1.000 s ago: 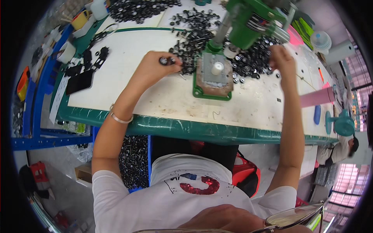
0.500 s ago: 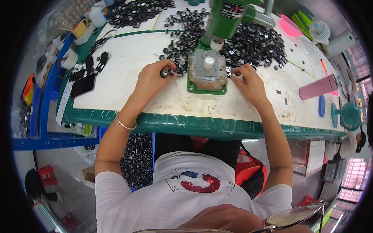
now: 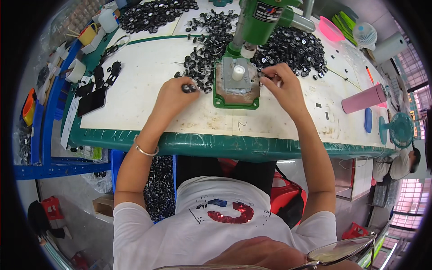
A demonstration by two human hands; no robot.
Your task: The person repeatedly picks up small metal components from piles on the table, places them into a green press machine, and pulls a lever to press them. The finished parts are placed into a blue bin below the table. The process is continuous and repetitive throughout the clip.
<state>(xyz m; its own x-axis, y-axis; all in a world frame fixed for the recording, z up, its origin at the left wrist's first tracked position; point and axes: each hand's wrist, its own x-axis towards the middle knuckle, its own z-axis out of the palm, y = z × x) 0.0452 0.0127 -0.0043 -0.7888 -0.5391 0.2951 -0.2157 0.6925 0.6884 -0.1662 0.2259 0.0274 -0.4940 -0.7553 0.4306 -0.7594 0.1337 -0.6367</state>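
My left hand is closed around small black wheels with shiny centres, held over the white tabletop left of the press. My right hand is at the right edge of the press's base, with thumb and forefinger pinched about a small black wheel, partly hidden by the fingers. Between my hands stands a green bench press. On its base lies a grey metal plate bearing a white round peg.
Piles of black wheels lie behind and beside the press, some on thin metal pins. A phone lies at the left, a pink tumbler and a small teal fan at the right. Below the table edge is a bin of wheels.
My left hand has drawn back a little from the loose wheels, still holding its own. My right hand has shifted slightly farther away, its fingertips now beside the upper right of the press base.
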